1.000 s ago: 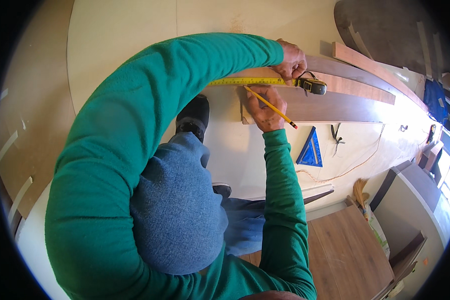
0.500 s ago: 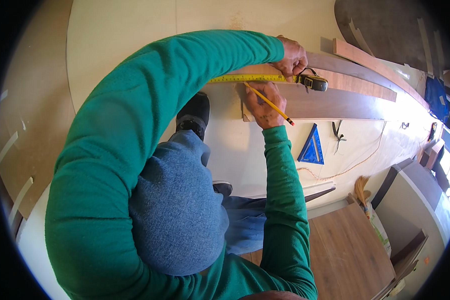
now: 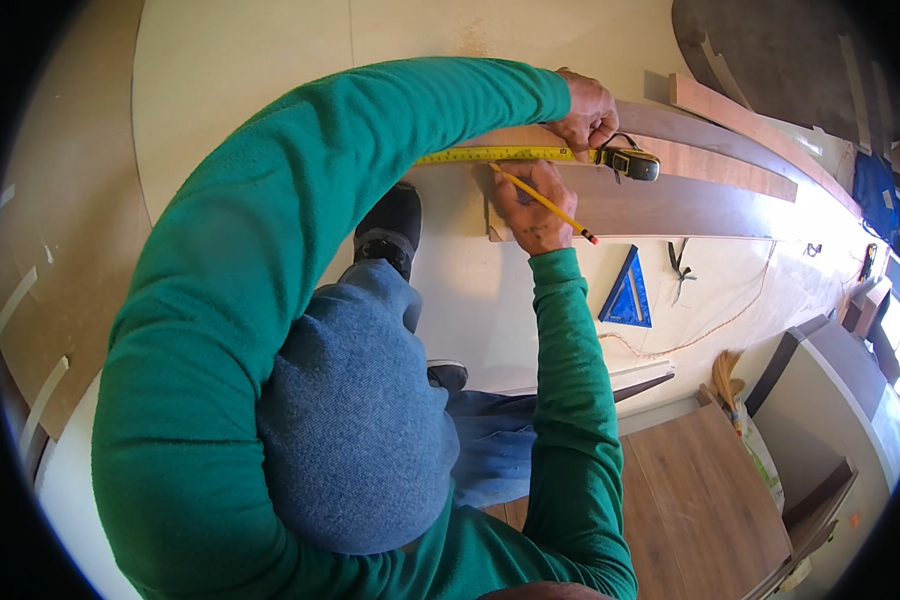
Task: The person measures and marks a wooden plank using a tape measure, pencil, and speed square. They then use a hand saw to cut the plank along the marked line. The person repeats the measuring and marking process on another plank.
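Reaching across the planks, my left hand (image 3: 587, 112) has its fingers closed on the yellow blade of a tape measure (image 3: 631, 164), right beside its black case. The blade runs leftward along a wooden board until my green sleeve hides it. My right hand (image 3: 536, 208) lies just below the blade, gripping a yellow pencil (image 3: 552, 206). The pencil's tip meets the wood near the blade's lower edge, and its red eraser end points toward the lower right. Beneath both hands lie several long boards (image 3: 670, 207), side by side.
A blue speed square (image 3: 627, 292) lies on the pale floor, near a dark strap (image 3: 680, 270) and a thin cord (image 3: 710, 338). Wood-look panels (image 3: 705, 490) and a straw broom (image 3: 727, 378) are at the lower right. My shoe (image 3: 390, 225) stands left of the boards.
The pencil has tilted slightly, its eraser end shifting a little right and up while its tip stays by the blade. The left hand keeps its hold on the tape measure.
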Demonstrator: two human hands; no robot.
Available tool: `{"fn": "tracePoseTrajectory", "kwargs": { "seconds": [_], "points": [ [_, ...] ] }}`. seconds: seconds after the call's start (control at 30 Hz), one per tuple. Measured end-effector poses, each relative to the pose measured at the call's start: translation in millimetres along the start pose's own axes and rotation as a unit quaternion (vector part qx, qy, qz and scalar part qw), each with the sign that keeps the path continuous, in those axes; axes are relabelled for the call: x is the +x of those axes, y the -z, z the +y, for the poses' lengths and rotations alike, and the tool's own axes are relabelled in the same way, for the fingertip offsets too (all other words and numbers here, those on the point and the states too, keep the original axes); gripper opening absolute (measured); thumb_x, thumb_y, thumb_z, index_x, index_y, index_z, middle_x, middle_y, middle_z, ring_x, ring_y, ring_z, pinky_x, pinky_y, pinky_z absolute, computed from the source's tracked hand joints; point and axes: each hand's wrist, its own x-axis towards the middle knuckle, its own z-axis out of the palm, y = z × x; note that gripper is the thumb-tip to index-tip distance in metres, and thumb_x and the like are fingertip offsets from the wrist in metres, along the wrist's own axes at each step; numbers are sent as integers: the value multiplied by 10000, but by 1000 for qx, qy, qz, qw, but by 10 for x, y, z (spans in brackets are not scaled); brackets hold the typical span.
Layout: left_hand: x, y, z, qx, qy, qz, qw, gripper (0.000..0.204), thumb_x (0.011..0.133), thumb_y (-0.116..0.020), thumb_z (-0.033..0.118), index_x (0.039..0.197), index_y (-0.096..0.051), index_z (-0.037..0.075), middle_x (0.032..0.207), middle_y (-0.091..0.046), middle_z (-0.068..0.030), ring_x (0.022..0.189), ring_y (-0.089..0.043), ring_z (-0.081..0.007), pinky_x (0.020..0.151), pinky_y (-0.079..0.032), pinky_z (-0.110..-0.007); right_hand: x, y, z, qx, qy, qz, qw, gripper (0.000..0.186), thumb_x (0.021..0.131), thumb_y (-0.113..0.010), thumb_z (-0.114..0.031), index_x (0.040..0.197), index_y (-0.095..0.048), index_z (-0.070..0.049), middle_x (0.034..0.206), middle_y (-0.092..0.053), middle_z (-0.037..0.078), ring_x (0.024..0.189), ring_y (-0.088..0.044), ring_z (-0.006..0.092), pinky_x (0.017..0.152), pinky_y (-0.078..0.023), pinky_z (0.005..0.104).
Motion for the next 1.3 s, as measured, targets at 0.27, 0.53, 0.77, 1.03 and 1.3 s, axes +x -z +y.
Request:
{"fn": "tracePoseTrajectory", "kwargs": {
  "seconds": [0.27,0.53,0.77,1.03,1.3],
  "points": [
    [17,2,-3,7,-1,-3,1000,302,701,-917,354,895,-744,200,913,-654,6,905,-665,-210,735,-519,-442,14,6,-2,-13,-10,-5,1000,104,823,-781,-104,886,-708,-66,798,-685,123,755,-673,326,689,-560,427],
    [13,34,3,-13,0,-22,1000,311,685,-927,345,882,-748,185,892,-676,10,867,-673,-201,712,-515,-422,26,-1,-29,-15,-17,-7,1000,114,820,-782,-104,892,-702,-67,789,-678,124,735,-667,321,681,-556,428],
    [-20,12,0,-26,-12,6,1000,287,690,-920,321,868,-749,175,784,-673,14,792,-665,-193,659,-497,-415,24,-7,-38,-12,-26,-4,1000,117,817,-781,-110,875,-689,-66,775,-668,110,725,-659,321,671,-550,427],
    [18,68,58,-1,-14,-12,1000,257,715,-898,337,842,-748,170,762,-683,28,749,-654,-168,628,-479,-402,-4,19,16,-10,-23,-11,1000,125,885,-764,-149,900,-692,-47,855,-697,98,663,-643,203,633,-530,349],
    [-39,96,-146,-61,-61,-24,996,231,772,-862,247,953,-777,132,854,-726,-27,866,-683,-207,783,-527,-382,-496,638,-6,171,-180,-2,969,59,929,-665,-48,906,-665,6,910,-722,77,827,-611,116,761,-510,290]
  ]
}}
